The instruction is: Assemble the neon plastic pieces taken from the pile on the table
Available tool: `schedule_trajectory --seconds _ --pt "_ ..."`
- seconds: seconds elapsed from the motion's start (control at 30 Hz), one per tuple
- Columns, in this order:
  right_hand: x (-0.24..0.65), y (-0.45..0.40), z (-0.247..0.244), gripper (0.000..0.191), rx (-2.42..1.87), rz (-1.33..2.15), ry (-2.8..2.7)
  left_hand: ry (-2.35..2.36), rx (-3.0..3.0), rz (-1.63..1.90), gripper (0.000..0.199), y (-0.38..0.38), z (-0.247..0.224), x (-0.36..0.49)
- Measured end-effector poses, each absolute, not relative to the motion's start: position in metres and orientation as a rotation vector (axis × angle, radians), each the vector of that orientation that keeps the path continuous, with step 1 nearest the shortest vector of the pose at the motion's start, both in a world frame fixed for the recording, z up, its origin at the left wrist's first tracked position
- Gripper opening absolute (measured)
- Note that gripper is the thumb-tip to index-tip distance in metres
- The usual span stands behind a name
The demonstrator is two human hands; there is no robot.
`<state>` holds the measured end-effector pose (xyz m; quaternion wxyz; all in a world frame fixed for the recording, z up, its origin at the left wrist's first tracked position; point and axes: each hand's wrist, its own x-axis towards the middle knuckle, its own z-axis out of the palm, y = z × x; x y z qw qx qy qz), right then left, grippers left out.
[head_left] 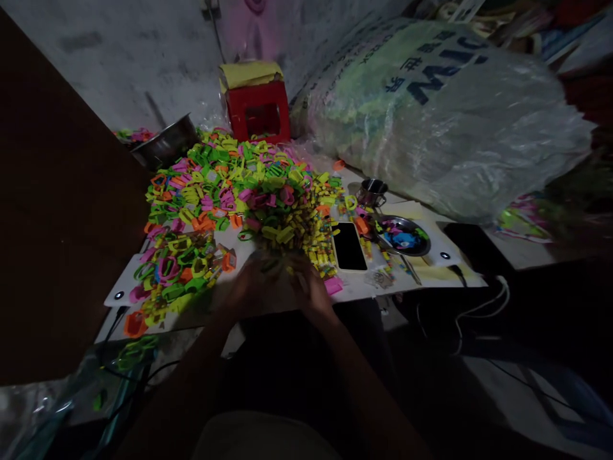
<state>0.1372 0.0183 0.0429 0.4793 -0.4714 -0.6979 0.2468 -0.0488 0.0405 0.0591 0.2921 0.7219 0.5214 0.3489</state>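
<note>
Both hands are near the table's front edge, dark and blurred. My left hand [248,285] is just right of a cluster of colourful plastic pieces [186,275]; its fingers are too dim to read. My right hand [309,285] has its fingers bent toward the left, beside small yellow pieces [322,246]. Between the hands are dim greenish pieces [274,263]; whether either hand grips them cannot be made out. A large heap of green, yellow, pink and orange plastic pieces [225,172] spreads behind the hands.
A phone [349,246] lies right of my right hand. Farther right are a metal cup [372,191] and a metal plate [405,236] with coloured bits. Behind stand a red box [258,112], a metal bowl [167,142] and a huge plastic sack [445,121]. A brown panel [62,211] rises at left.
</note>
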Motion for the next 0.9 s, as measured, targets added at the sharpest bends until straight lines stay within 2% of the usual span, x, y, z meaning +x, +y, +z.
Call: schedule_trajectory --seconds 0.1,0.23,0.37,0.63,0.9 --pt "0.133 0.010 0.051 0.027 -0.953 0.650 -1.792 1.322 1.748 0.889 0.039 0.025 0.074 -0.049" --pt "0.129 -0.002 0.060 0.028 -0.917 0.730 -1.793 1.245 1.362 1.066 0.047 0.011 0.084 -0.046" --pt "0.125 -0.007 0.067 0.029 -0.927 0.916 -1.810 1.127 1.113 1.279 0.040 0.003 0.088 -0.041" --pt "0.126 -0.016 0.085 0.029 -1.167 0.740 -1.628 1.344 1.380 1.252 0.040 -0.003 0.101 -0.043" --pt "0.127 -0.017 0.092 0.020 -1.101 0.614 -1.675 1.470 1.776 1.115 0.036 -0.008 0.109 -0.047"
